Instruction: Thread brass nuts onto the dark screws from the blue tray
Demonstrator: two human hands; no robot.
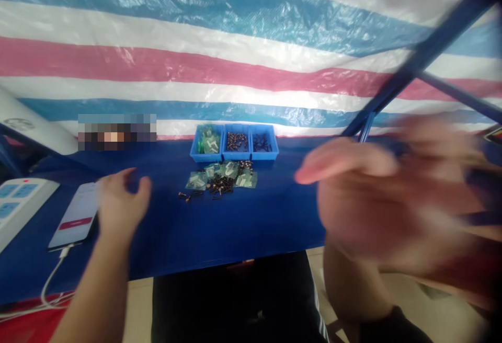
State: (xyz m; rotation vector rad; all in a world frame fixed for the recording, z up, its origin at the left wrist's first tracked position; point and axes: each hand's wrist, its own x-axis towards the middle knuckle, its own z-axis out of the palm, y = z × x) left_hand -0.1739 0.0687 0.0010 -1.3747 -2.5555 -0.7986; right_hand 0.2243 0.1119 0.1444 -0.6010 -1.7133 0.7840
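My left hand (120,202) hovers over the blue table (243,223) just right of a phone (76,216), its fingers loosely curled and apart, holding nothing I can see. My right hand (376,196) is close to the camera at the right and heavily smeared by motion, so its fingers cannot be read. Between the hands, farther back, lies a pile of dark screws (220,185) with small clear bags (198,180) around it. Behind the pile stand three joined blue bins (234,143) holding bags and screws.
A white power strip (18,204) lies at the left edge, and a white cable (50,277) runs from the phone. A striped tarp (235,45) hangs behind the table. Blue metal bars (415,58) cross the upper right. My dark-clothed legs (235,301) show below the table edge.
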